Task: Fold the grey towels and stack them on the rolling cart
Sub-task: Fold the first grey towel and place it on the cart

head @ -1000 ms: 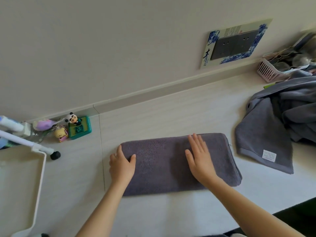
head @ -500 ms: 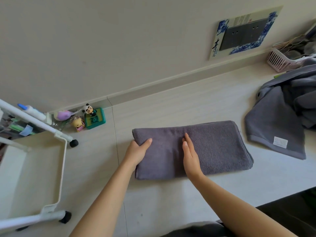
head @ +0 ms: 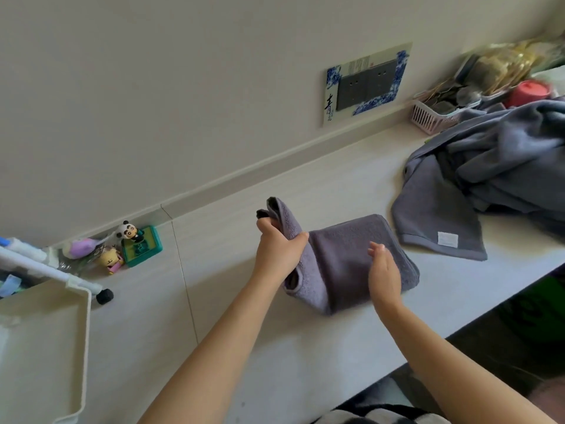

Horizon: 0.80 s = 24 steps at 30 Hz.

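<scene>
A folded grey towel [head: 345, 255] lies on the pale counter [head: 305, 347] in the middle of the view. My left hand [head: 279, 249] grips the towel's left end and holds it lifted above the counter, bent over toward the right. My right hand [head: 383, 273] lies flat with straight fingers on the right half of the towel, pressing it down. A heap of unfolded grey towels [head: 489, 179] sits at the right, one with a white label. The white rolling cart [head: 82, 347] shows its top tray at the lower left.
Small toy figures and a green box [head: 140, 244] stand by the wall at left. A pink basket [head: 428, 116] and a red container [head: 529, 93] sit at the back right. A wall socket with a blue patterned frame [head: 365, 84] is above the counter. The counter's front edge runs along the lower right.
My left hand has taken hold of the towel's left end and raised it, folding it rightward. My right hand stays flat on the towel. The camera view has swung a little.
</scene>
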Motion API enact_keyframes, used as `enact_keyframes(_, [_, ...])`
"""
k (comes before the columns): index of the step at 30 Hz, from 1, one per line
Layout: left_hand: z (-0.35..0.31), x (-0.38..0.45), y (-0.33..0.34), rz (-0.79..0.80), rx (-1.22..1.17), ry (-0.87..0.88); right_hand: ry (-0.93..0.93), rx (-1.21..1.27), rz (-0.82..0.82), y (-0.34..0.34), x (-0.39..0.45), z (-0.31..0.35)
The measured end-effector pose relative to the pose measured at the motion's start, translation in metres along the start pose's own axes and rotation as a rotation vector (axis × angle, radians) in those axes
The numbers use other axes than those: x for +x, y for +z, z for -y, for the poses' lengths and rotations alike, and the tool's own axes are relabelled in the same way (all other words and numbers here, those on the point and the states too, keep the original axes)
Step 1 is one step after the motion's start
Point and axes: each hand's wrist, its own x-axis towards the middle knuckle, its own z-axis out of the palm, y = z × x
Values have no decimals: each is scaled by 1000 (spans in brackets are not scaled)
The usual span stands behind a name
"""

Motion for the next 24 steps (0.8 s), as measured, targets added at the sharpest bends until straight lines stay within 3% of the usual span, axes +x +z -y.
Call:
enact_keyframes(3, [-16, -1, 19, 34, 3, 54, 131, -131, -28, -31, 25, -9])
enact_keyframes(10, [-51, 1, 90, 104, 96, 169, 306, 148, 304, -68, 57, -1])
enact_keyframes(13, [-58, 3, 131, 149, 191, 177, 325, 171, 393, -84, 64, -1])
enact_keyframes(20, [-53, 14, 202, 137, 311, 146, 207, 41, 372, -110, 93, -5])
enact_keyframes(24, [-45, 16, 219, 145, 279, 109, 235, -24, 485, -116, 108, -11])
